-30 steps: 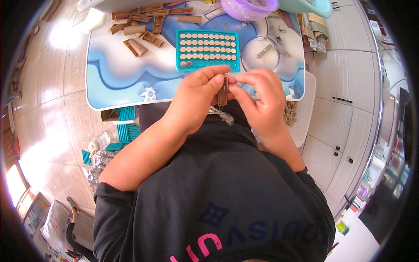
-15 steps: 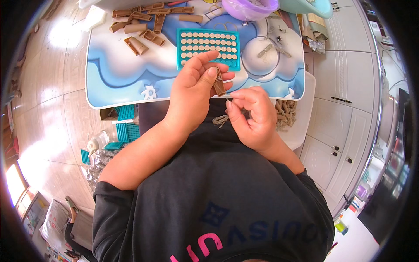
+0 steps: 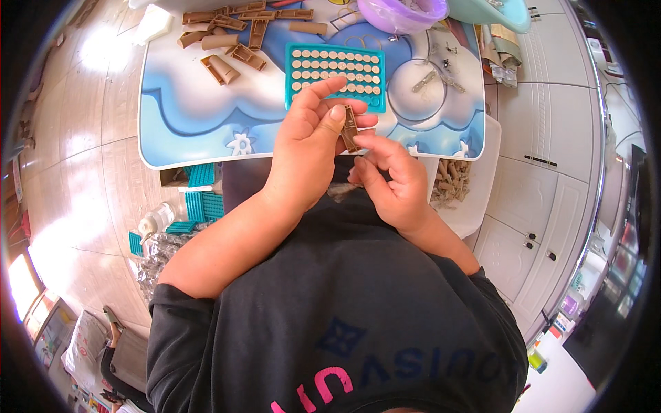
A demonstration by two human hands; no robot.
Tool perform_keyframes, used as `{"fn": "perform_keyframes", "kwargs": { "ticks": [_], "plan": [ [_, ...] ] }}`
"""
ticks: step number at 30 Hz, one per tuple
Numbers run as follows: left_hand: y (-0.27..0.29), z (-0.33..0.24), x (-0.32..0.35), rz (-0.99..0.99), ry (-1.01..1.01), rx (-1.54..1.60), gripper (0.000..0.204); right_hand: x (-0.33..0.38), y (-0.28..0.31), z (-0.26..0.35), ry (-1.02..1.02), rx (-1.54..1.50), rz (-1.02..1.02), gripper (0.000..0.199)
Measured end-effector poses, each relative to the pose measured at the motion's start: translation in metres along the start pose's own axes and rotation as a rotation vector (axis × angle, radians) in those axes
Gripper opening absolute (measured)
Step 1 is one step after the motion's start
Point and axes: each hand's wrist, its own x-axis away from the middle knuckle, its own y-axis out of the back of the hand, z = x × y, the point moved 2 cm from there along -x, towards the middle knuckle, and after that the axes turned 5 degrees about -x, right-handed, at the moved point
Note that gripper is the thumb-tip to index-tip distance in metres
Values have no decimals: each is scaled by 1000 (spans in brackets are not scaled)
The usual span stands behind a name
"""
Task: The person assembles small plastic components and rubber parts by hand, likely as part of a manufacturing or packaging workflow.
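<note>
Over the table's near edge, my left hand (image 3: 308, 141) pinches a small brown plastic half-shell (image 3: 350, 129) between thumb and fingers, its hollow ribbed side showing. My right hand (image 3: 394, 180) is just to the right, its index fingertip touching the shell's lower end. Below my right fingertips hangs a bundle of thin pale cord (image 3: 340, 191), smeared by motion, which these fingers seem to grip. Beyond the hands lies a teal tray (image 3: 289, 63) with rows of round cream discs, partly covered by my left fingers.
More brown shells (image 3: 258, 33) are heaped at the table's far left. A purple basin (image 3: 401, 15) and a pale teal basin (image 3: 506, 15) stand at the far right, near small clear plastic bits (image 3: 441, 81). Tan pieces (image 3: 451, 180) fill a white container (image 3: 482, 175) below right.
My right fingertips have come up against the shell's lower end. The cord bundle has swung slightly left and blurred. My left hand still holds the shell.
</note>
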Motion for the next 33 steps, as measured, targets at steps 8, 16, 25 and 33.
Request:
{"fn": "perform_keyframes", "kwargs": {
  "ticks": [8,16,25,33],
  "plan": [
    [3,4,0,25,-11,-33,32,-6,3,6,297,454,55,31],
    [5,8,1,115,44,-32,34,-20,13,21,253,412,-93,18],
    [4,9,0,172,46,-142,33,-26,13,21,464,647,-19,18],
    [5,7,0,178,55,-182,31,-28,16,19,545,696,36,19]
  ]
}}
